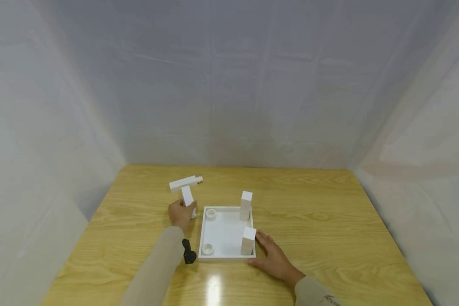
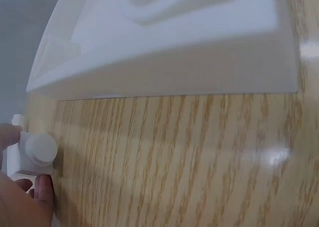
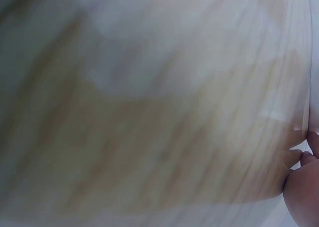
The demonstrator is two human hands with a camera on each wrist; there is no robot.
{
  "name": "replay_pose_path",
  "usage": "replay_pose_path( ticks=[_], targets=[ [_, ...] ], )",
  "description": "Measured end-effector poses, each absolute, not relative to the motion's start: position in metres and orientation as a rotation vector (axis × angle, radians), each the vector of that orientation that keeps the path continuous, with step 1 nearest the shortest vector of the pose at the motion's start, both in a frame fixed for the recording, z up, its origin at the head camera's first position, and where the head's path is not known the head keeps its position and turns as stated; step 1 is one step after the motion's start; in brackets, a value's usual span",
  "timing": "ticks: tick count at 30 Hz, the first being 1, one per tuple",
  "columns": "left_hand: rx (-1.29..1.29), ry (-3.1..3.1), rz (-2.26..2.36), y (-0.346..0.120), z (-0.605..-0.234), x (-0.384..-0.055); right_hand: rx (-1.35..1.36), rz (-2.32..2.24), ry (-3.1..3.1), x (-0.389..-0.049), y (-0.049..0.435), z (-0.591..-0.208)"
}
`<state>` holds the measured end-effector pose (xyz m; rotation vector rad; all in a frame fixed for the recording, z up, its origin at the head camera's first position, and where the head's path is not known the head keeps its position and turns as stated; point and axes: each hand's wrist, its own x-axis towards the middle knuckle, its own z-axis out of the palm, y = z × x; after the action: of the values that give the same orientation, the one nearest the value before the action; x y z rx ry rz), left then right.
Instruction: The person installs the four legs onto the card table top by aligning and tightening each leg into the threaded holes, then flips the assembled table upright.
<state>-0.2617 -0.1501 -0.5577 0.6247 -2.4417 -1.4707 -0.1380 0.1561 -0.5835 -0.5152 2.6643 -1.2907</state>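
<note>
Held white knob-ended block [image 1: 187, 194] pinched in left grip [image 1: 181, 213], below and left of frame's center; rested loose, uncurled right grip [image 1: 274, 260] against square white tray's [image 1: 225, 258] right edge, lower center.

The tray [image 1: 225, 231] lay on the table [image 1: 310, 204], with sheeting [image 1: 233, 85] behind the table and along its left and right sides. In the tray, the far socket [image 1: 211, 213] occupied the far-left corner and the near socket [image 1: 208, 249] the near-left corner. The rear post [image 1: 246, 205] stood upright in the far-right corner; the front post [image 1: 248, 240] stood upright in the near-right corner. The left hand [image 1: 181, 213] held the third post [image 1: 187, 195] left of the tray. The fourth post [image 1: 183, 183] lay on the table just behind the third post, peg [image 1: 199, 179] to the right. The right hand [image 1: 273, 260] was at the tray's near-right corner.
</note>
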Motion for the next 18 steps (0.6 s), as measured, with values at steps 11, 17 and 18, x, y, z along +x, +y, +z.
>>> replay_pose_path(
  ticks=[11,17,18],
  targets=[
    [0.64,-2.556,-1.491,-0.154,-0.548,-0.255,-0.489,-1.295,2.649,-0.138,0.156,-0.582],
    [0.608,-2.613,-1.443,-0.156,-0.546,-0.255,-0.491,-1.296,2.652,-0.137,0.156,-0.582],
    [0.603,-2.622,-1.433,-0.156,-0.546,-0.255,-0.493,-1.302,2.651,-0.137,0.156,-0.582]
  ],
)
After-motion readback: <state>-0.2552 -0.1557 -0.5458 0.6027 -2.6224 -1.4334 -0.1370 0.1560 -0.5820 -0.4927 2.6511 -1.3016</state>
